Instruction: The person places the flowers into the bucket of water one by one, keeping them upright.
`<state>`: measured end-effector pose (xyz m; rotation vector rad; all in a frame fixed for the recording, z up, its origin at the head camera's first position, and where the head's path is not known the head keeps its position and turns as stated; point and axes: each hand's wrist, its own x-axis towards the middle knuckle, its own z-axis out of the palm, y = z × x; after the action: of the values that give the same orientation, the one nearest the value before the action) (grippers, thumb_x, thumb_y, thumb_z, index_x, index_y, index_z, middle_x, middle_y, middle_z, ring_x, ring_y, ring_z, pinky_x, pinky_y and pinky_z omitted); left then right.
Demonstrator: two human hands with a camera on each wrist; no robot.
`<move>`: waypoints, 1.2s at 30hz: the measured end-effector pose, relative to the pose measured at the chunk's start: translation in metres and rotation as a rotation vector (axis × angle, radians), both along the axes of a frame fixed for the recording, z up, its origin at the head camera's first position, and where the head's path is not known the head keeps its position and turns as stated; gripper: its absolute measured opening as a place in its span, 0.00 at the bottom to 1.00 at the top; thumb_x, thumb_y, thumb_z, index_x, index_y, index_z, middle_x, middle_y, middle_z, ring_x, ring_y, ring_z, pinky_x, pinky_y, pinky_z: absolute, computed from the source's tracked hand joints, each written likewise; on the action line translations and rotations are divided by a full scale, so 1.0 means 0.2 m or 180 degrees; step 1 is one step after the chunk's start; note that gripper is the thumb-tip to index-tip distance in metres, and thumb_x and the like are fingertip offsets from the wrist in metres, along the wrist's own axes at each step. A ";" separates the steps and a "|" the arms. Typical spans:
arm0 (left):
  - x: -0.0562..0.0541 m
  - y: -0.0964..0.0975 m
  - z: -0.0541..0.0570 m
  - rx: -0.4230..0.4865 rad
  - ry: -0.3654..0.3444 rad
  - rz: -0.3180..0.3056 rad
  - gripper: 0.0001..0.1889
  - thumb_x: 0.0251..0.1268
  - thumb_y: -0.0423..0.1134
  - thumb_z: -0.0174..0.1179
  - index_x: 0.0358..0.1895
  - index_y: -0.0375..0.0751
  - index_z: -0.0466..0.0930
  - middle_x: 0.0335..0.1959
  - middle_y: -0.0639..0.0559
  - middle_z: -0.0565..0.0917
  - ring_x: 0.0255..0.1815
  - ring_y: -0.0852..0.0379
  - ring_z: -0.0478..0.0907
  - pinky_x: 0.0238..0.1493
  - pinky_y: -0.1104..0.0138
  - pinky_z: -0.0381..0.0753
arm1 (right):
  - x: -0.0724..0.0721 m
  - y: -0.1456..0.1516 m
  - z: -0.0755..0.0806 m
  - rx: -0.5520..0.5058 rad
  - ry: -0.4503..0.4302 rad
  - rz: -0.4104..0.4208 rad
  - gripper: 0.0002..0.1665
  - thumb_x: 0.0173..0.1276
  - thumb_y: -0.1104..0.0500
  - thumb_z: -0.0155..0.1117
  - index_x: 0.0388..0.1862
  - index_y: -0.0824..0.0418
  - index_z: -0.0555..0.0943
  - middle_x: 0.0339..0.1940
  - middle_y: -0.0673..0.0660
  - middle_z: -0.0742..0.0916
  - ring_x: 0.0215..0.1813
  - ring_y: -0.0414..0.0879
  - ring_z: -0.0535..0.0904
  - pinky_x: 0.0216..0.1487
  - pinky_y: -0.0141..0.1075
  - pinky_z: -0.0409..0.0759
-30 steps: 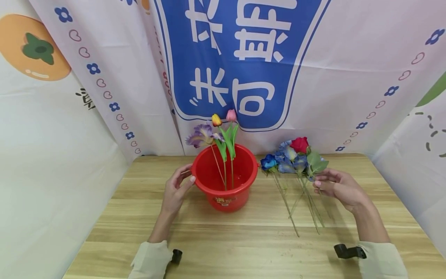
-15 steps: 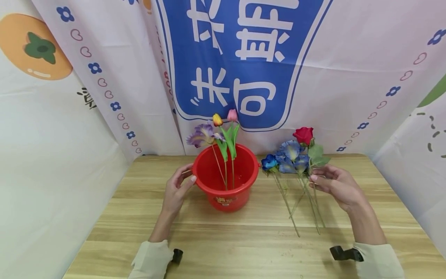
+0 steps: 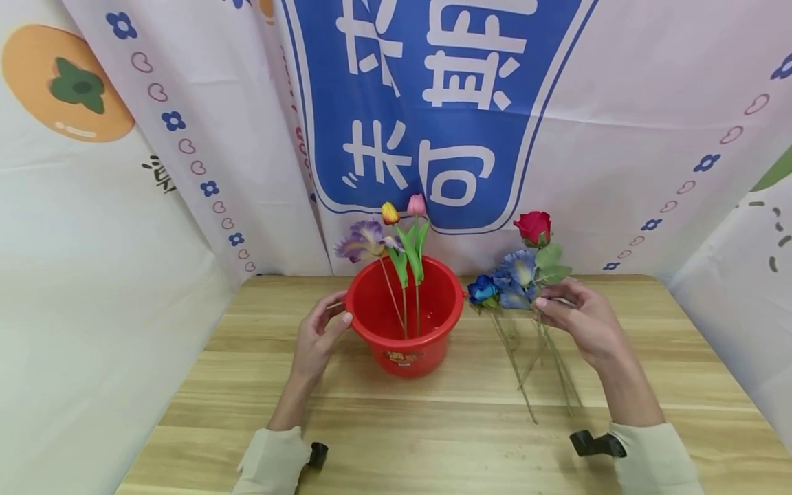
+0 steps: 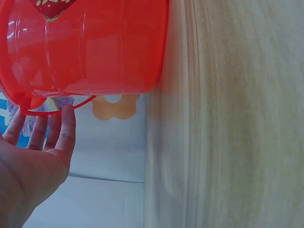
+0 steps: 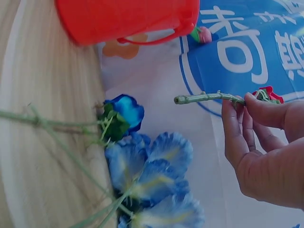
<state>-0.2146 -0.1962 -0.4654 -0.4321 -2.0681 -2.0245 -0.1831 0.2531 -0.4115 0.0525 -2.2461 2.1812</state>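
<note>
My left hand (image 3: 314,342) is at the left side of a red plastic bucket (image 3: 408,357), thumb in front and fingers behind, holding it at the rim and thin handle (image 4: 84,102). A purple iris (image 3: 366,238), a yellow-red tulip (image 3: 390,214) and a pink tulip (image 3: 416,205) stand in the bucket. My right hand (image 3: 584,320) pinches the stem of a red rose (image 3: 533,227) between thumb and fingers, bloom upward. The cut stem end (image 5: 194,98) points down, above the table. Beside it lie a blue rose (image 3: 482,289) and blue irises (image 3: 516,275).
The wooden table (image 3: 445,440) carries the bucket and the loose flowers, whose thin stems (image 3: 516,371) cross toward the front. A white cloth (image 3: 619,172) with a blue printed panel hangs right behind the table's back edge.
My right hand has lifted the red rose off the other flowers and shifted it leftward, its bloom now higher. The left hand keeps its place on the bucket.
</note>
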 end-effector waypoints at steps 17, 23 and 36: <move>0.00 -0.01 0.00 -0.0061 -0.0012 -0.0016 0.24 0.76 0.28 0.62 0.72 0.29 0.75 0.69 0.40 0.79 0.64 0.60 0.80 0.58 0.73 0.88 | -0.10 -0.22 0.19 0.0091 0.0008 -0.0056 0.30 0.76 0.65 0.70 0.73 0.72 0.73 0.50 0.49 0.83 0.48 0.37 0.87 0.53 0.30 0.91; 0.00 -0.01 0.01 -0.0048 -0.0009 -0.0004 0.24 0.75 0.28 0.62 0.72 0.29 0.75 0.68 0.43 0.80 0.64 0.59 0.81 0.58 0.72 0.89 | -0.12 -0.28 0.23 0.0109 0.0006 -0.0049 0.33 0.76 0.64 0.70 0.76 0.69 0.72 0.53 0.52 0.82 0.49 0.37 0.88 0.55 0.34 0.91; 0.00 -0.01 0.00 -0.0057 0.0009 0.0046 0.24 0.75 0.27 0.63 0.71 0.28 0.76 0.67 0.40 0.80 0.63 0.61 0.81 0.58 0.73 0.88 | -0.20 -0.43 0.29 0.0032 0.0154 -0.0110 0.32 0.75 0.65 0.71 0.75 0.65 0.75 0.51 0.51 0.84 0.49 0.40 0.89 0.51 0.34 0.92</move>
<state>-0.2150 -0.1983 -0.4663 -0.4214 -2.0832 -1.9976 -0.2231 0.1667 -0.3539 0.0652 -2.2159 2.1280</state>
